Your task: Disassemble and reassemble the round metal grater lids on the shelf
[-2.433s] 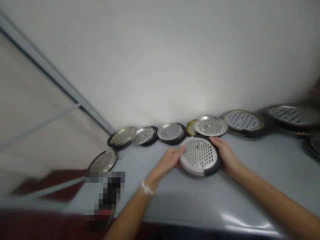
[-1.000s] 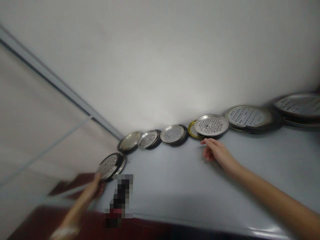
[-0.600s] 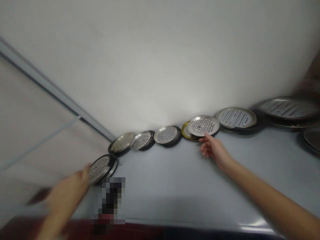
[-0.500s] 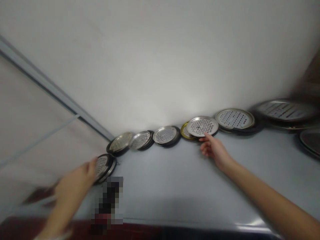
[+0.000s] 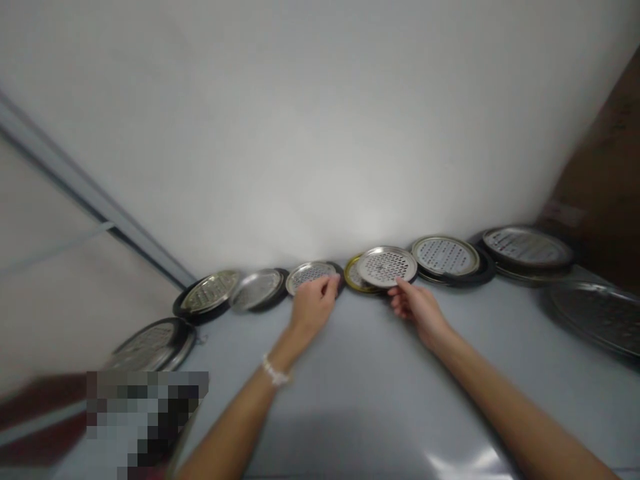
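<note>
My right hand pinches the near rim of a round silver grater plate with a holed centre. This plate lies overlapping a gold-rimmed round plate. My left hand, with a white bracelet at its wrist, has its fingers curled together. It is in front of another round grater plate and hides part of it. Whether it touches that plate, or has anything in its fingers, I cannot tell.
More round holed plates, some with black rims, stand along the wall: a plate and a blurred plate to the left, others to the right. A large dark plate lies at far right on the grey table.
My left hand has swung from the far-left plate to the middle of the row. My right hand stays at the silver grater plate's rim. The view has shifted slightly.
</note>
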Demonstrator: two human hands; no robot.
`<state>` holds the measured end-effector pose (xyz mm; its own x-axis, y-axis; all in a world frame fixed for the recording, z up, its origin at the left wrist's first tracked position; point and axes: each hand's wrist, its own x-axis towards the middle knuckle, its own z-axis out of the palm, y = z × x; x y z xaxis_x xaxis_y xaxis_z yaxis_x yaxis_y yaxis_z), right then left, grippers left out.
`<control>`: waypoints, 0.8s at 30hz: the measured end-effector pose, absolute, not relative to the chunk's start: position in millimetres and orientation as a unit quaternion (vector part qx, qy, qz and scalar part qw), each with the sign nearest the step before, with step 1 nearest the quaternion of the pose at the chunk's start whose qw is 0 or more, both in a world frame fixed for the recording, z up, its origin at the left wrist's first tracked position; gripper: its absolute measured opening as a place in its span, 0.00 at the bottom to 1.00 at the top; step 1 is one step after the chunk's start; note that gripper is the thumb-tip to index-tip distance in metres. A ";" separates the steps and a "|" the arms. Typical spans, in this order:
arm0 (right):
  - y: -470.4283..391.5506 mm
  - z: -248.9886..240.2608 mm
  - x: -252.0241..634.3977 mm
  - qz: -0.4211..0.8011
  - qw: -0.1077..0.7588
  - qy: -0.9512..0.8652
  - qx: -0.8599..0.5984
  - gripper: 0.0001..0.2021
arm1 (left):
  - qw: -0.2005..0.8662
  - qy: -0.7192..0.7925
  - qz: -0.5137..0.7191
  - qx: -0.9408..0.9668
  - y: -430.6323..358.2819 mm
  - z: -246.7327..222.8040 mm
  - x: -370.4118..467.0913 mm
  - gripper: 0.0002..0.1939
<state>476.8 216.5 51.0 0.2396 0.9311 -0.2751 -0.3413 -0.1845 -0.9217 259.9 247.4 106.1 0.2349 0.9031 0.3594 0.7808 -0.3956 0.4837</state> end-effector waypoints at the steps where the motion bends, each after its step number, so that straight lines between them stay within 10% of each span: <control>1: 216.3 51.0 477.4 0.547 0.574 -0.279 -0.542 0.19 | 0.101 0.537 0.297 0.783 248.0 96.6 265.0 0.26; 24: 227.7 37.4 495.9 0.469 0.651 -0.232 -0.551 0.12 | 0.014 0.553 0.242 0.797 226.5 63.7 247.6 0.24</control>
